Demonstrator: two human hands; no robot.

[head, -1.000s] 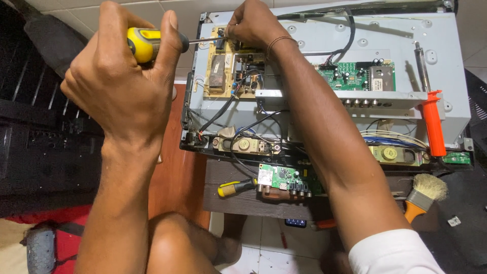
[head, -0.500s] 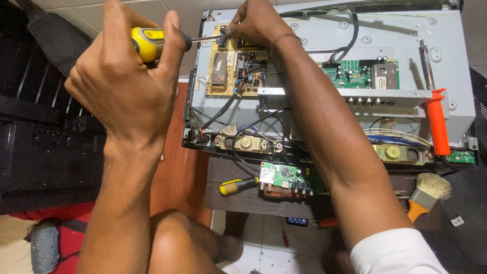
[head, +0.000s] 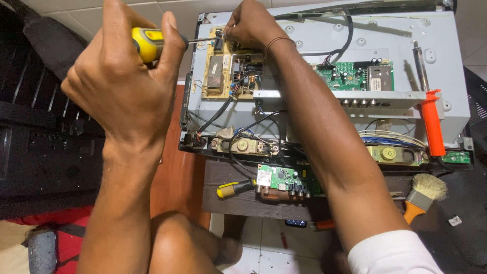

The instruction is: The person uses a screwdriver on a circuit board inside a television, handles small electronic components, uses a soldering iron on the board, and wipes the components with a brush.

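Knee: the person's bare knee (head: pixel 177 243) sits lowest in view, between the two forearms.
Table front: a second yellow-and-black screwdriver (head: pixel 234 189) lies on the dark wooden table (head: pixel 238 203), just beside a small loose green circuit board (head: pixel 281 180); a pale-bristled brush with an orange handle (head: pixel 423 195) lies well to the right.
Left hand: the left hand (head: pixel 122 86) has its fingers wrapped tight around a yellow-handled screwdriver (head: pixel 152 44), whose metal shaft runs level to the right.
Orange tool: an orange-handled tool (head: pixel 431 122) rests on the grey metal back panel of an opened flat television (head: pixel 406 40).
Beige board: the tan power-supply circuit board (head: pixel 223 73) sits at the panel's upper left; the screwdriver tip meets its top edge.
Right hand: the right hand (head: pixel 251 25) has its fingers pinched narrow at that same spot; what they hold, I cannot tell.
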